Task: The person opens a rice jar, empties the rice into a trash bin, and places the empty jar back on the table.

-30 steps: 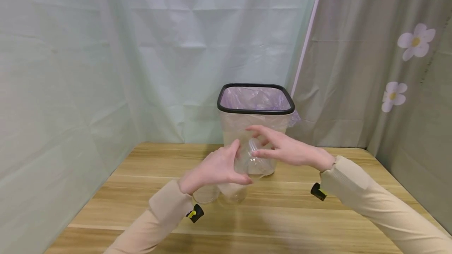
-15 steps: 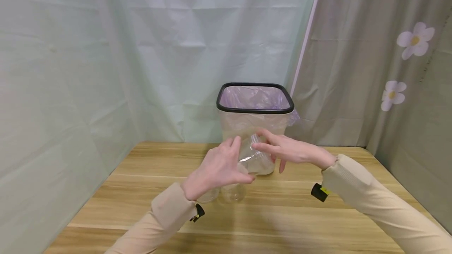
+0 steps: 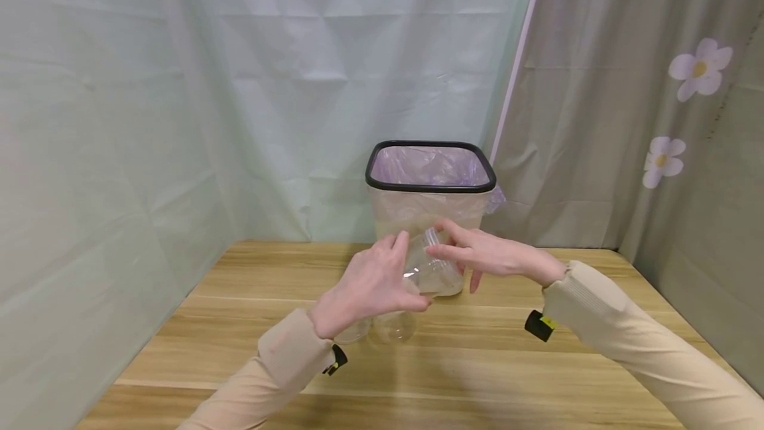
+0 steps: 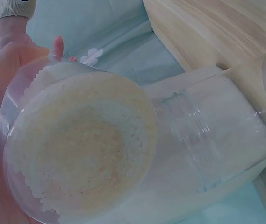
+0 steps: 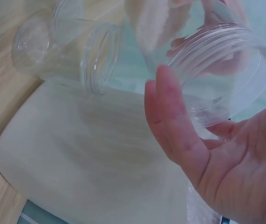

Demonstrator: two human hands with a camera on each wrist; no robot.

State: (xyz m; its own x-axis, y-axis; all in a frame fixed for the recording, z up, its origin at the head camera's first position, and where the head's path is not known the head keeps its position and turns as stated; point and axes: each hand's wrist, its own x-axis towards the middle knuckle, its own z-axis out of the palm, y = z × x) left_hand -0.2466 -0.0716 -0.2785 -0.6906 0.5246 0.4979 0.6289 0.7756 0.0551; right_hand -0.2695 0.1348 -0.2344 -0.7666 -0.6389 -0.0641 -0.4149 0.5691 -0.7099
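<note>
My left hand (image 3: pixel 373 277) grips a clear plastic jar (image 3: pixel 431 276) from the side, thumb below and fingers above. The jar leans toward the right, in front of a bin. Pale, rice-like grains (image 4: pixel 93 151) lie in it, seen through its bottom in the left wrist view. At its mouth, my right hand (image 3: pixel 486 254) curls its fingers around the threaded neck (image 5: pixel 207 53), seen close in the right wrist view. Below my left hand a second clear jar (image 5: pixel 67 51) stands on the table, its threaded neck bare. Beside it sits another clear round piece (image 3: pixel 352 330), partly hidden.
A pale bin with a black rim (image 3: pixel 430 188) and a purple-tinted bag (image 3: pixel 432 163) stands right behind the hands. The wooden table (image 3: pixel 268 377) runs back to light curtains (image 3: pixel 298 105). A flowered grey curtain (image 3: pixel 597 118) hangs at the right.
Over the first half second the left hand shifts slightly up and right with the jar, and the right fingers settle around its neck. After that hardly anything moves.
</note>
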